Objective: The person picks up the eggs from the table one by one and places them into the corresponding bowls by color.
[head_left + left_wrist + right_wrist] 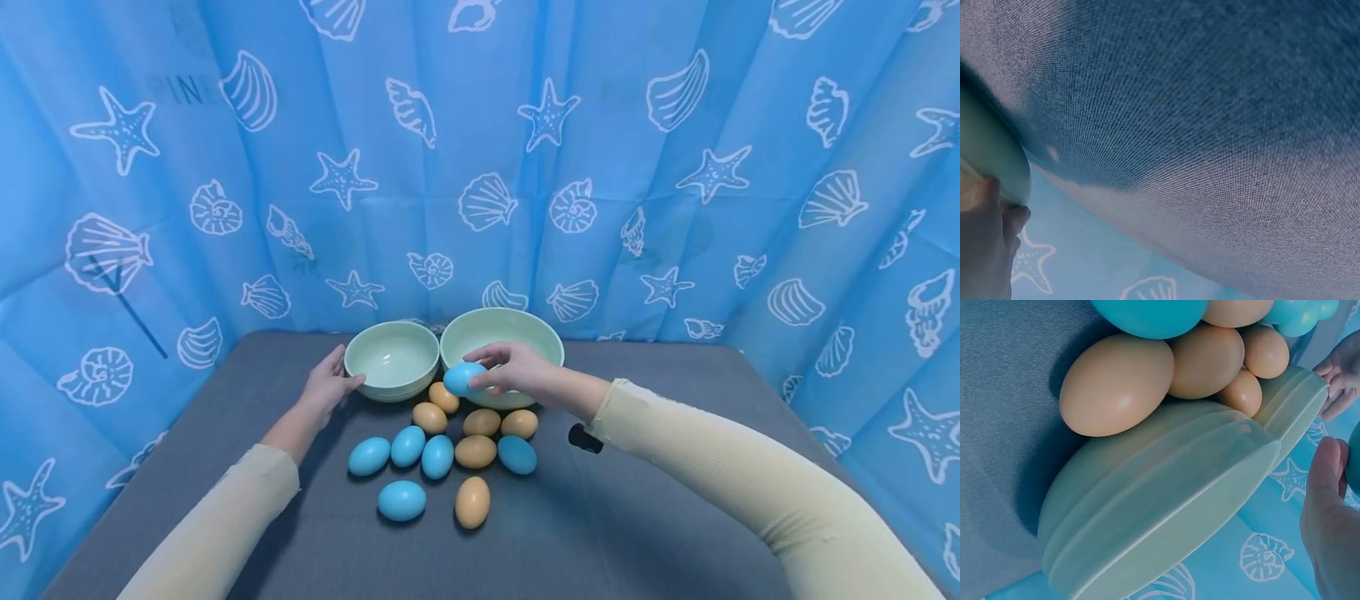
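Note:
My right hand [517,368] pinches a blue egg [463,378] between thumb and fingers, over the front part of the larger pale green bowl [551,340]. In the right wrist view that egg [1354,461] shows only at the right edge. At the left, my left hand [327,385] grips the rim of the smaller green bowl [390,392], thumb at the rim and fingers along the outside. The left wrist view has this hand [985,240] on the bowl wall [997,156]. Inside the smaller bowl no egg shows; the larger bowl's inside is partly hidden by my right hand.
In front of the bowls lie several brown eggs [476,452] and several blue eggs [402,501] on the grey tabletop [637,533]. A small black object [585,438] shows beneath my right sleeve. Behind the table hangs a blue curtain [480,150] with shell prints.

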`<state>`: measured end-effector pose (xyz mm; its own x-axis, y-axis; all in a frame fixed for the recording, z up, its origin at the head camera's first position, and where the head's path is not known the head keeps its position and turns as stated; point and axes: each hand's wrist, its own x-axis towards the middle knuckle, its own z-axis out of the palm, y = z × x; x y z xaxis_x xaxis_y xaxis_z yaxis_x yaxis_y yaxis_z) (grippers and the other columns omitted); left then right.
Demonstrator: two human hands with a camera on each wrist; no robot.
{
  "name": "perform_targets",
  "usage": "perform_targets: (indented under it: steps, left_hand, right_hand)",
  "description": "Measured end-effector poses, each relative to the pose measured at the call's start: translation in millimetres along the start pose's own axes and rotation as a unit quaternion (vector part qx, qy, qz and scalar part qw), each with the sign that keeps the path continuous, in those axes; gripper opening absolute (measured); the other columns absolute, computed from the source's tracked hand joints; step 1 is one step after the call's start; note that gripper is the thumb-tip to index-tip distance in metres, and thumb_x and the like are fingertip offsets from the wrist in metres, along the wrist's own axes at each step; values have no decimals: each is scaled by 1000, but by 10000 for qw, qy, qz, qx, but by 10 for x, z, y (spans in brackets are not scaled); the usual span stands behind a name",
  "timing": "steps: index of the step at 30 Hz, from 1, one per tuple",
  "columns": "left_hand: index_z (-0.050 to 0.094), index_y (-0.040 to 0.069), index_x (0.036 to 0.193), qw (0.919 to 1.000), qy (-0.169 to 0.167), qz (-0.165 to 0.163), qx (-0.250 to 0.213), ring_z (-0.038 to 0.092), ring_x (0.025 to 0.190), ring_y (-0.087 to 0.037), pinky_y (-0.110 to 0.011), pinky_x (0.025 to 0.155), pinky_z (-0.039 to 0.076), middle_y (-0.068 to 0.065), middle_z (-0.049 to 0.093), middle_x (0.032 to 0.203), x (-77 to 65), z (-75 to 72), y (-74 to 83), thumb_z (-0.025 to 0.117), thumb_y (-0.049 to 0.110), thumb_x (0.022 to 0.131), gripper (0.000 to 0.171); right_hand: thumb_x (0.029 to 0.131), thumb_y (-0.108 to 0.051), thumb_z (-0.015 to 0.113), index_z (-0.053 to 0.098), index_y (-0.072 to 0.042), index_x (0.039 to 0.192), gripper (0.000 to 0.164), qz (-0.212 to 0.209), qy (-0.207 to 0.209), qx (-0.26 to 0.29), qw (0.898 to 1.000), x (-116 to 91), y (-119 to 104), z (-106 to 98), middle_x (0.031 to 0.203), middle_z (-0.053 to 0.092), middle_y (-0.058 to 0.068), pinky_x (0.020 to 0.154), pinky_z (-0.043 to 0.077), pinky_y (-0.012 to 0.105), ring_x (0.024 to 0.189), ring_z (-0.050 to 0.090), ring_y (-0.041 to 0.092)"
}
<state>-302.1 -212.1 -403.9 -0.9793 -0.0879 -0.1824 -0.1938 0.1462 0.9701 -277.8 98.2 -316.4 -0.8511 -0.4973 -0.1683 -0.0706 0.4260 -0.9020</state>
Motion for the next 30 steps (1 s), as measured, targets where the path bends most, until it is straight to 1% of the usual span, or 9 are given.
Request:
perform_targets:
  steps: [9,14,21,30]
  left_hand:
    - [2,9,156,10000,53,27,-7,5,147,-28,-43,116,24,-12,2,161,17,-19,8,52,0,99,77]
    - [2,9,156,10000,47,25,11,5,147,-29,-43,115,25,-14,2,161,8,-6,12,52,-1,99,76]
    - [3,8,156,9999,73,16,68,6,147,-29,-43,115,25,-13,2,161,7,-2,0,52,0,99,76]
    - [2,9,156,10000,47,22,47,5,147,-29,-44,116,24,-13,2,161,-21,-4,13,51,0,100,75]
  right_hand:
    - [93,-13,67,53,-1,137,48,-8,13,229,9997,152,-62,51,138,50,20,89,54,41,115,57,29]
    - [93,-12,67,52,0,138,49,33,66,301,9995,202,-80,83,138,50,20,91,53,42,116,56,30]
    - [93,-14,68,53,-4,138,49,105,187,390,9990,296,-71,126,139,50,19,92,53,41,118,56,29]
    - [93,-13,68,51,-2,139,50,106,361,631,9973,434,-109,240,139,50,20,94,52,42,117,57,30]
